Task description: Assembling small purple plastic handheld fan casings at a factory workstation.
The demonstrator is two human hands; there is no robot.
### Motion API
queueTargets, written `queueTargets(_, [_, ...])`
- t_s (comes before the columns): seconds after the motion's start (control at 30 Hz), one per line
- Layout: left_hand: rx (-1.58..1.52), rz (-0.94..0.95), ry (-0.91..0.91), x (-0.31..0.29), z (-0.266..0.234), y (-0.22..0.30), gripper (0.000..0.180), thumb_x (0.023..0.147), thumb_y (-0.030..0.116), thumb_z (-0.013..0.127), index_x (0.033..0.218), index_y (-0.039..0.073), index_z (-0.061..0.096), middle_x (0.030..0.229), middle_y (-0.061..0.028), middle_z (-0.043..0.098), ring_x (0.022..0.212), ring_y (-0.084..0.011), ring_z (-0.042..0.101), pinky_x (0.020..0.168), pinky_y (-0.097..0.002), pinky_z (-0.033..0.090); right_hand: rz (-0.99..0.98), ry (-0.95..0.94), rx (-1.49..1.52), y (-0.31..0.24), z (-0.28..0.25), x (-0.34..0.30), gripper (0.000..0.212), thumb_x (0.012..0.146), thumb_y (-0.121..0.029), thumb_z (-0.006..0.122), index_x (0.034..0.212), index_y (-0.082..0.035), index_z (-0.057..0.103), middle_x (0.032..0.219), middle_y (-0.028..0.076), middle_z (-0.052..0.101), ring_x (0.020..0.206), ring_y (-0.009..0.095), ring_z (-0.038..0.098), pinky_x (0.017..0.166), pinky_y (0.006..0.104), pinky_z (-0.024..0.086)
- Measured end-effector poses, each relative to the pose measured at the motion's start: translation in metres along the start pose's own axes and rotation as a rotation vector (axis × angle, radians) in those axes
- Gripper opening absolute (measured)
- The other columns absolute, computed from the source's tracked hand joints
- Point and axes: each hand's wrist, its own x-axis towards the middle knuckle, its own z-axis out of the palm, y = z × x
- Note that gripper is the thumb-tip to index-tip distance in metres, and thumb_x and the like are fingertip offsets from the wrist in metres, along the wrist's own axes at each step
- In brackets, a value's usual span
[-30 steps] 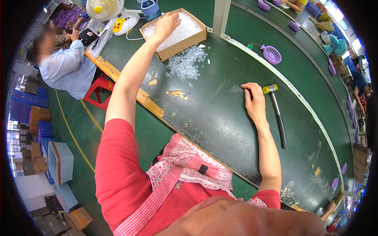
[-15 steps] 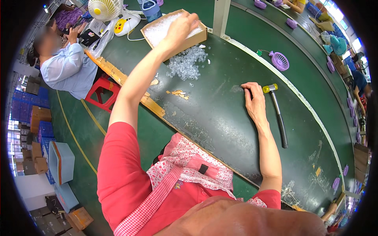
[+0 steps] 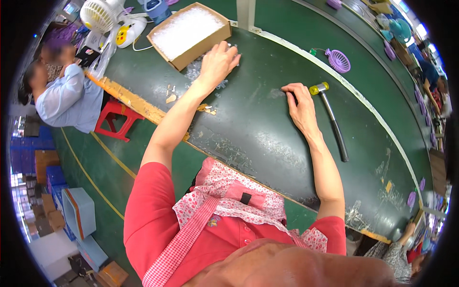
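My left hand (image 3: 219, 65) is palm down over a pile of small clear plastic pieces (image 3: 193, 70) on the dark green table, its fingers spread and bent. The hand covers much of the pile. Just beyond it stands an open cardboard box (image 3: 201, 47) filled with similar clear pieces. My right hand (image 3: 302, 109) rests on the tabletop with bent fingers, the thumb apart from them, and no held thing shows. A faint pale patch lies at its fingertips. Right beside this hand is a hammer (image 3: 333, 119) with a yellow double-faced head and a black grip.
Torn tan scraps (image 3: 207, 109) lie near the worn table edge. A purple round fan grille (image 3: 338, 60) sits beyond the white border strip. At far left are a white fan (image 3: 98, 16), a blue container (image 3: 157, 10), a red stool (image 3: 118, 119) and a seated person (image 3: 71, 98).
My left hand has come back from above the box to the pile in front of it. My right hand stays in place by the hammer. The whole view has shifted somewhat.
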Motion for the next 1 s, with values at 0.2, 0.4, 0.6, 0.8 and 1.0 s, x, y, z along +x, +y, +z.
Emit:
queueTargets(0.2, [-0.043,-0.016,-0.029,-0.004,-0.003,0.001,0.015,0.087,0.019,0.071,0.091,0.006,0.067,0.104,-0.0111,0.061,0.095,-0.0313,0.06,0.078,-0.0439,0.053,0.007,-0.011,0.01,-0.001,-0.002,-0.001,0.013,0.089,0.003,0.061,0.101,-0.001,0.065,0.1,0.011,0.064,0.092,0.03,0.06,0.084,0.039,0.048])
queueTargets(0.4, [-0.121,-0.041,-0.032,-0.008,-0.006,0.0,0.021,0.084,0.02,0.074,0.099,0.007,0.068,0.11,-0.0104,0.059,0.103,-0.0304,0.055,0.085,-0.0434,0.047,0.024,-0.011,0.007,-0.002,-0.002,-0.002,0.013,0.09,0.003,0.06,0.101,-0.001,0.065,0.101,0.011,0.064,0.092,0.03,0.06,0.084,0.039,0.048])
queueTargets(0.6, [-0.098,-0.026,0.004,-0.011,-0.006,-0.002,0.028,0.084,0.022,0.075,0.108,0.008,0.069,0.122,-0.0106,0.06,0.114,-0.0322,0.051,0.097,-0.0492,0.036,0.036,-0.018,0.012,-0.002,-0.001,-0.002,0.013,0.09,0.003,0.06,0.101,-0.001,0.065,0.101,0.011,0.064,0.092,0.03,0.06,0.083,0.0391,0.048])
queueTargets(0.8, [-0.092,0.019,0.0,-0.013,0.001,-0.005,0.028,0.088,0.023,0.073,0.111,0.008,0.068,0.124,-0.0128,0.06,0.125,-0.035,0.047,0.105,-0.0536,0.032,0.024,-0.011,-0.002,-0.003,-0.002,-0.001,0.012,0.09,0.003,0.06,0.101,-0.001,0.065,0.1,0.011,0.064,0.093,0.029,0.06,0.085,0.0387,0.048])
queueTargets(1.0, [-0.09,0.018,-0.007,-0.01,-0.008,-0.011,0.027,0.099,0.024,0.059,0.121,0.009,0.062,0.127,-0.0124,0.059,0.132,-0.0344,0.045,0.111,-0.0566,0.029,0.033,-0.046,-0.017,-0.004,-0.002,-0.001,0.011,0.091,0.001,0.061,0.102,0.0,0.065,0.103,0.012,0.065,0.098,0.03,0.062,0.088,0.0374,0.049])
